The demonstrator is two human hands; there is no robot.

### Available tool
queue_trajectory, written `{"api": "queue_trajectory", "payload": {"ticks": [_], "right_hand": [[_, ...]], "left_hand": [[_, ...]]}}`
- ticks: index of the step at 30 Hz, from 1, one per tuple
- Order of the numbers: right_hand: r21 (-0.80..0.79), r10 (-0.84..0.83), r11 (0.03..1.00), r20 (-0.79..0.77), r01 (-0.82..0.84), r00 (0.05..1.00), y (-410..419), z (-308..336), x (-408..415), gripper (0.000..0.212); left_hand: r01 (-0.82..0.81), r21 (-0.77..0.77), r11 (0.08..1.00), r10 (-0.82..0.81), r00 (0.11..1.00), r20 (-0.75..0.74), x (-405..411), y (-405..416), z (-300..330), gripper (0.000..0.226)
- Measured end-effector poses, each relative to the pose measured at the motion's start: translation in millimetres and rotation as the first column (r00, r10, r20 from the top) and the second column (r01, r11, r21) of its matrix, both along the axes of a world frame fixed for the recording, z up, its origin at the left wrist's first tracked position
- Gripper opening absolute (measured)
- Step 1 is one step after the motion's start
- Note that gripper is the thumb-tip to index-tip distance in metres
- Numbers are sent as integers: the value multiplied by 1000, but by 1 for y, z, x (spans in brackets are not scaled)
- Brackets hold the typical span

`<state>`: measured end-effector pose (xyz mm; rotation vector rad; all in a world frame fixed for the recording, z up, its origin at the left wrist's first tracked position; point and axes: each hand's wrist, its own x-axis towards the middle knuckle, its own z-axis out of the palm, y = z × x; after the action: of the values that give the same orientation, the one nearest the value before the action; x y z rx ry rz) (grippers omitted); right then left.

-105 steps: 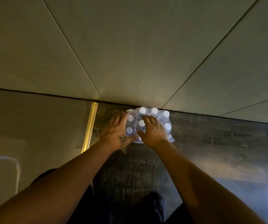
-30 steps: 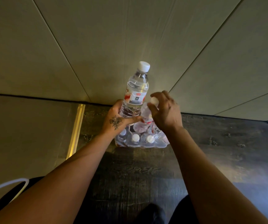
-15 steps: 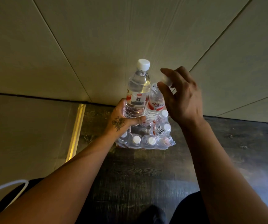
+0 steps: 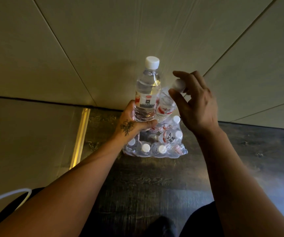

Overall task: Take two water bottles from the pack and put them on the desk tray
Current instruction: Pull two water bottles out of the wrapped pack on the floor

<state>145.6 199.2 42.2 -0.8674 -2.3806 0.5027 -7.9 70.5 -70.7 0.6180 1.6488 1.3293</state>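
Your left hand curls shut around a bottle's base, wrist low. Your right hand pinches a second bottle's cap, other fingers splayed, both forearms extended.

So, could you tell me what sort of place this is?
Probably an indoor room, though which kind is unclear: a dark wood-look floor, pale panelled walls and a shrink-wrapped pack of water bottles on the floor.

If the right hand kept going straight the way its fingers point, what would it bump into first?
The right hand, pinching the cap of a tilted bottle, points up-left. Most likely it would meet the upright bottle in the left hand first, then the pale wall panel; depth is hard to judge.
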Motion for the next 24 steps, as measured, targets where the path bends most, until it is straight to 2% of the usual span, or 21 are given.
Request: {"api": "queue_trajectory", "payload": {"ticks": [3,6,8,10,13,17,20,24], "right_hand": [[-128,-27,992,-69,18,997,1,-10,1,36],[-381,-18,925,-59,-6,998,2,-22,2,44],[-598,23,798,-90,-72,996,-1,-32,0,53],[-731,61,665,-156,-156,986,-1,-44,0,69],[-775,36,622,-114,-112,993,2,-61,-2,87],[-765,-27,639,80,79,996,-7,-83,-4,84],[-770,-52,630,93,105,994,-13,-97,-5,78],[-741,-82,656,118,142,990,-15,-99,-6,84]], "left_hand": [[2,16,1000,-2,1000,-19,-1,1,2,75],[6,19,1000,-5,999,-34,-2,1,0,77],[0,7,1000,0,999,-33,-4,1,-2,78],[-5,-15,1000,4,1000,-29,-5,1,-4,79],[-5,-37,999,4,999,-41,-5,1,-4,77],[0,-35,999,-1,1000,-27,-4,-1,-3,74],[10,-20,1000,-10,1000,-6,-2,-2,2,74],[15,-27,1000,-15,1000,4,-1,-5,11,74]]}}
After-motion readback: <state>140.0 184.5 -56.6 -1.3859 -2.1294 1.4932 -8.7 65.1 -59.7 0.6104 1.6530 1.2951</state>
